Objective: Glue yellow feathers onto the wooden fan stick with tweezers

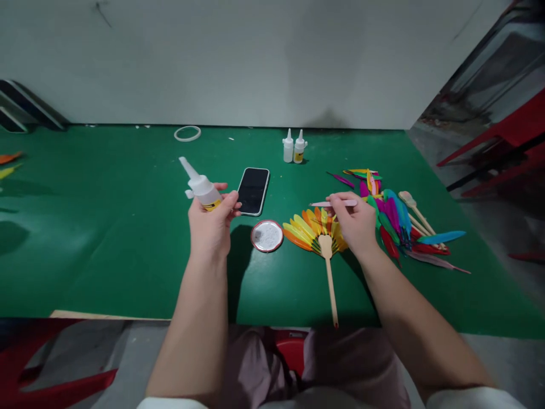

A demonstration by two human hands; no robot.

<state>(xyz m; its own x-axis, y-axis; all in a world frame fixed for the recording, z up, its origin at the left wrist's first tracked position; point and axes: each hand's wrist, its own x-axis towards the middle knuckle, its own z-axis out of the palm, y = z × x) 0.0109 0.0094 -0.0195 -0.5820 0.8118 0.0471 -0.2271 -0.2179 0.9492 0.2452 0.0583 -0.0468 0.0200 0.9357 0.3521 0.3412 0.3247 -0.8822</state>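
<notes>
In my left hand [215, 224] is a white glue bottle [204, 190] with a yellow label, its long nozzle tilted up and to the left. My right hand [354, 221] pinches slim pale pink tweezers [340, 203], whose tip points left. Below that hand lies a feather fan [310, 227] of yellow and orange feathers, joined to a flat wooden handle [329, 278]. The right hand hides part of the fan's right side. Between the bottle and the fan sits a small round lid [267, 236] with a red rim and whitish residue inside.
A phone [254, 191] lies beyond the lid. Two small glue bottles [293, 149] stand near the wall. Loose coloured feathers [394, 213] and wooden handles [419, 218] are piled at right. A white ring [187, 134] rests at the back of the green table [106, 227].
</notes>
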